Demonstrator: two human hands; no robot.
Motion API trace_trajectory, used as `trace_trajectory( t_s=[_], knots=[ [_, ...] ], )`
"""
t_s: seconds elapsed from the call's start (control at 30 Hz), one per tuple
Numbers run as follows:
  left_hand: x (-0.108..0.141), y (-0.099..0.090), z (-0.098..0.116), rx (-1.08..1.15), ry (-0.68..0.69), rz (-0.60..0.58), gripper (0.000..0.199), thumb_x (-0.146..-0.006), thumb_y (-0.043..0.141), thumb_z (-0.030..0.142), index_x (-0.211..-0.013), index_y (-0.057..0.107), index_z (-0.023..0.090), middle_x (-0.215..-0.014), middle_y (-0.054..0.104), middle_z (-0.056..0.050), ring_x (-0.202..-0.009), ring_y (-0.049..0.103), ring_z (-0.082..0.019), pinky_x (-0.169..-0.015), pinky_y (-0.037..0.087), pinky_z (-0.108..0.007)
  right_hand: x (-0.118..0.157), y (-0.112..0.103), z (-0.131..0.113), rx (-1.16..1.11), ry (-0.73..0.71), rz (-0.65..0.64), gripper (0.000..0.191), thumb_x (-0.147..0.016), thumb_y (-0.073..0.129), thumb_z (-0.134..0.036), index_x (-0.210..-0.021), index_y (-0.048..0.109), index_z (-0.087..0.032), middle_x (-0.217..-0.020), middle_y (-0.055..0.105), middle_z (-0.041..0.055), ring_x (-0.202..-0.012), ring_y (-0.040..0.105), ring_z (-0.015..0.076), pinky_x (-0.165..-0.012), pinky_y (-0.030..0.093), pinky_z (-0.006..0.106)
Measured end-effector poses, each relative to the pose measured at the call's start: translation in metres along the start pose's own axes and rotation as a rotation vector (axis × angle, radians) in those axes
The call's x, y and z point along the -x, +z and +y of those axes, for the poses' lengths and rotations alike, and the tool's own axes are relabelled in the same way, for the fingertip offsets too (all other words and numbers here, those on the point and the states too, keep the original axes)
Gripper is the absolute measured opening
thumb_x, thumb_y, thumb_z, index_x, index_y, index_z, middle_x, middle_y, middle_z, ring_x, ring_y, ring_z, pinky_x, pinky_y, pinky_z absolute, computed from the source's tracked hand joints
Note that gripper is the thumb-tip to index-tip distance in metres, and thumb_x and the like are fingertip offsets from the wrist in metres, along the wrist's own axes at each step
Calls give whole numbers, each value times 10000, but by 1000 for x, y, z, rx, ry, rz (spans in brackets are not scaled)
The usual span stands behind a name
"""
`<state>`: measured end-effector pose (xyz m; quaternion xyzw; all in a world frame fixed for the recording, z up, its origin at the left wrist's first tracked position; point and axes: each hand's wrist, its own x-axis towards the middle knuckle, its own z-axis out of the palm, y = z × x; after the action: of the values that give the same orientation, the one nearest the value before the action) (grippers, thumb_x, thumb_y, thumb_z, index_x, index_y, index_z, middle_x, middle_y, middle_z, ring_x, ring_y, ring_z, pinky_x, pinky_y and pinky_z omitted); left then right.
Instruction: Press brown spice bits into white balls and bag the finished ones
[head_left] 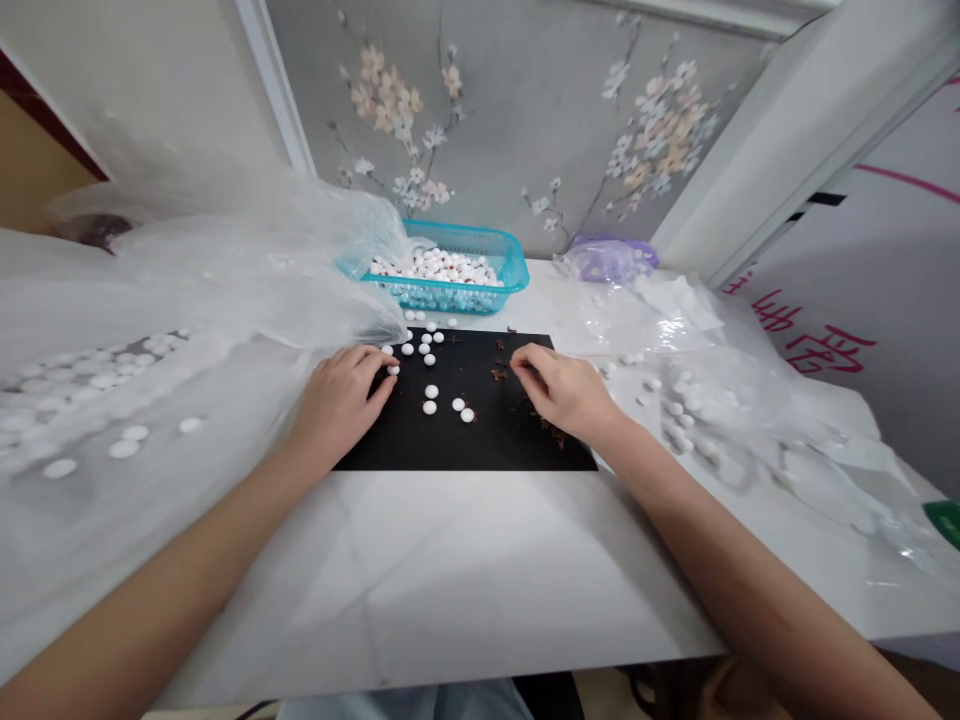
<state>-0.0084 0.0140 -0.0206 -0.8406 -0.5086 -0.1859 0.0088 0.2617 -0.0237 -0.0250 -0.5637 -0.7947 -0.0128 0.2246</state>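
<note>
My left hand is at the left edge of a black mat, with thumb and forefinger closed on a small round white piece. More white domed pieces lie on the mat, some in a loose cluster near its far left corner and several nearer the middle. Over the mat's right side, my right hand holds its fingertips pinched together; what is between them, if anything, is too small to make out. Small brown bits lie beside those fingertips and partly under the hand.
Behind the mat stands a blue plastic basket with many white and some brown pieces. A large clear plastic bag with white pieces spreads on the left. Another clear bag lies right, near a purple bag. A flowered panel rises behind.
</note>
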Motion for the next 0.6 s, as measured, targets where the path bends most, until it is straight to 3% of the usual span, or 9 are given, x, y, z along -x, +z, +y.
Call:
trace_trajectory(
  t_s=[0.17,0.33,0.5,0.6],
  knots=[
    [0,2,-3,37,2,36,214,-875,448,269,-995,597,173,-962,663,-75,-925,594,-244,-783,443,-354,1,1,-4,-132,-103,83,176,-914,413,-209,-924,587,-185,-933,667,54,-715,602,141,-619,424,248],
    [4,-5,9,196,88,93,204,-855,513,301,-1003,599,190,-902,657,-43,-859,587,-190,-788,453,-316,1,2,-10,-258,-121,53,174,-890,451,-199,-915,622,-175,-970,687,74,-814,640,166,-668,482,266],
    [16,-10,34,468,248,-117,202,-816,575,306,-997,606,223,-843,656,1,-784,591,-138,-746,478,-268,2,5,-16,-326,-133,42,213,-875,470,-185,-921,677,-174,-965,712,70,-782,669,169,-703,520,293],
    [19,-8,39,528,272,-224,196,-806,576,298,-986,622,236,-856,654,0,-763,597,-128,-730,492,-261,4,5,-21,-378,-117,8,233,-869,484,-183,-933,707,-207,-979,722,46,-833,685,187,-744,536,316]
  ],
)
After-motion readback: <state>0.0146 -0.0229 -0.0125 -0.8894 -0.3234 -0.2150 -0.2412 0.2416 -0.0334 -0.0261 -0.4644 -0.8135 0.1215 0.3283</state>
